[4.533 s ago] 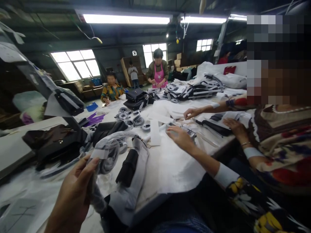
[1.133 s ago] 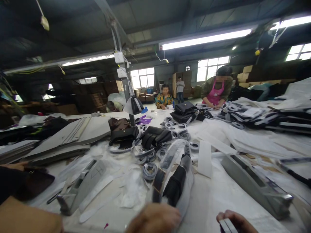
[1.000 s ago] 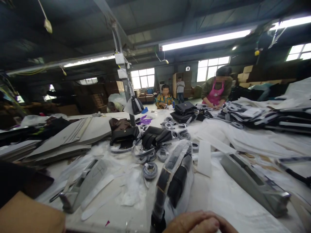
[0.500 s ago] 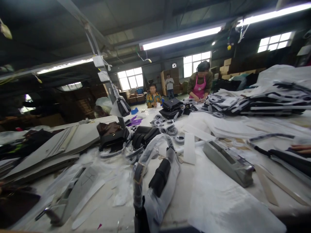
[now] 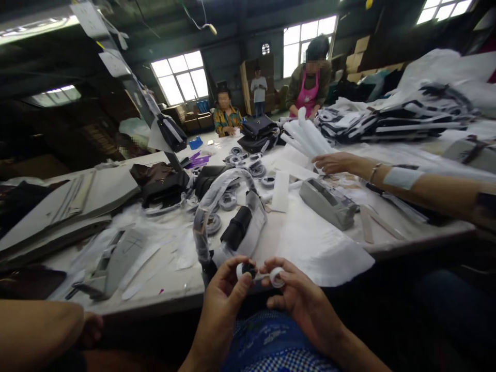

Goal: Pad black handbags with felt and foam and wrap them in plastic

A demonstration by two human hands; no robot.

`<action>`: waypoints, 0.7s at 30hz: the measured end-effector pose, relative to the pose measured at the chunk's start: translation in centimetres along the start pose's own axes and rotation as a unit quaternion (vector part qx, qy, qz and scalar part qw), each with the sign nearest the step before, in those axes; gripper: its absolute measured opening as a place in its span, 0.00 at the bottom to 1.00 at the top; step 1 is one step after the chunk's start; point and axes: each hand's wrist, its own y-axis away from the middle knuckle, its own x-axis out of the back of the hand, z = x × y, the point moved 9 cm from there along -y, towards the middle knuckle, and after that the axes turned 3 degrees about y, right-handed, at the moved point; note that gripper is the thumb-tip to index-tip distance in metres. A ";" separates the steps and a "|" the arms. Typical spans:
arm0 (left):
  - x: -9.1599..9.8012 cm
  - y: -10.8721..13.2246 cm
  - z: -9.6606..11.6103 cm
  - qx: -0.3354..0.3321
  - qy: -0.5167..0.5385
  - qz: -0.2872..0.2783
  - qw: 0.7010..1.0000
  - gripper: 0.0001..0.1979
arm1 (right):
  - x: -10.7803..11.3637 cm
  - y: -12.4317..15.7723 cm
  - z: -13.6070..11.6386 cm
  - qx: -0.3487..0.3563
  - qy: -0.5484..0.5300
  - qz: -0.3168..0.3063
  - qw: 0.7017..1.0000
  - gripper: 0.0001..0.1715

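Observation:
Both my hands are raised over my lap, just off the table's front edge. My left hand pinches a small dark round piece with a white wrapping between thumb and fingers. My right hand grips a small white ring-shaped roll. A short pale strip seems to run between the two pieces, but their exact kind is not clear. Beyond them on the table lies a black bag, its looped strap wrapped in clear film.
Grey tape dispensers stand right and left. Wrapped strap coils and black bags lie farther back. A co-worker's arm reaches in from the right to white foam strips; another person's arm is at lower left.
My view has tilted down, bringing both my hands and the pieces they hold into sight. The co-worker's arm at right now extends over the table, its hand at the foam strips.

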 end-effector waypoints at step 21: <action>-1.3 1.5 -1.6 -0.224 -0.254 -0.273 0.900 0.22 | -0.2 1.3 1.3 0.070 0.459 -0.086 0.882 0.36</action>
